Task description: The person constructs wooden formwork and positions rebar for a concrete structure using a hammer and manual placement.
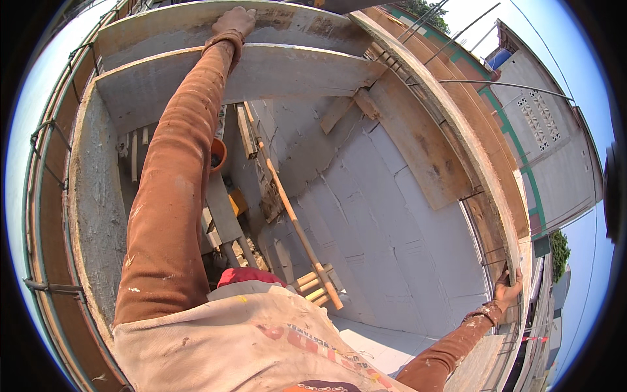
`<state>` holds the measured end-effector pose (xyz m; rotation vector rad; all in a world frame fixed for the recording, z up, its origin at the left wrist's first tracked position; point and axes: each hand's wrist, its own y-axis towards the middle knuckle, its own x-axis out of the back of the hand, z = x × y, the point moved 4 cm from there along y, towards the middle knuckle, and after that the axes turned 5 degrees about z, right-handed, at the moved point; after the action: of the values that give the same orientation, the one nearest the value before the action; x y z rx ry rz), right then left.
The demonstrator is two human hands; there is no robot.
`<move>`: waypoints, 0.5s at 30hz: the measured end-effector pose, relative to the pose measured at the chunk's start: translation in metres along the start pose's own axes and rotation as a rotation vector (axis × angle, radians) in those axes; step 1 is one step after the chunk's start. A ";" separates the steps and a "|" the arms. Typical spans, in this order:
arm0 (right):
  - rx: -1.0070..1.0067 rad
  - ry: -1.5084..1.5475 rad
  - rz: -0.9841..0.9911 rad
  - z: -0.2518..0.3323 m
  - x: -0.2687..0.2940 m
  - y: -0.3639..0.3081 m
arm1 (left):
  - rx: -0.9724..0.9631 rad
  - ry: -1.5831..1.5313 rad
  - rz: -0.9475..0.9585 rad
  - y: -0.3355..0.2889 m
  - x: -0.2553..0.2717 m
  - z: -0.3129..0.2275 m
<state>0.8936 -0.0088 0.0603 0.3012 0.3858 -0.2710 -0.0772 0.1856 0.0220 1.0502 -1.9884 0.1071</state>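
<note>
My left arm, in a dusty brown sleeve, stretches up to the far side. My left hand [235, 21] is closed over the upper edge of a wide wooden board [307, 25]. A second grey-stained board [294, 70] runs alongside it on the nearer side, under my left wrist. Low on the right, my right hand [507, 291] grips the edge of a long, upright formwork board [488, 163], its fingers wrapped around the rim. Part of that hand's grip is hidden behind the board.
Below me are a grey block wall [398, 242], a wooden pole [294, 219], an orange bucket [218, 155] and loose timber. Steel reinforcing bars [49, 163] run along the left edge; more rods stick out at upper right. A grey building [548, 144] stands beyond.
</note>
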 end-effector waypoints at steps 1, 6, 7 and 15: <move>-0.024 0.016 0.127 -0.002 -0.005 0.000 | 0.005 0.040 0.018 0.008 -0.004 0.002; 0.013 0.099 -0.131 -0.011 0.006 -0.002 | -0.264 0.001 0.115 0.062 -0.030 0.028; 0.055 0.093 -0.089 -0.012 0.004 -0.002 | -0.300 -0.002 0.111 0.076 -0.037 0.033; 0.063 0.081 -0.116 -0.014 -0.014 -0.011 | -0.670 -0.048 0.263 0.106 -0.088 0.033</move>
<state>0.8735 -0.0117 0.0510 0.3528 0.4756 -0.3857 -0.1496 0.2950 -0.0314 0.3630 -1.9788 -0.4209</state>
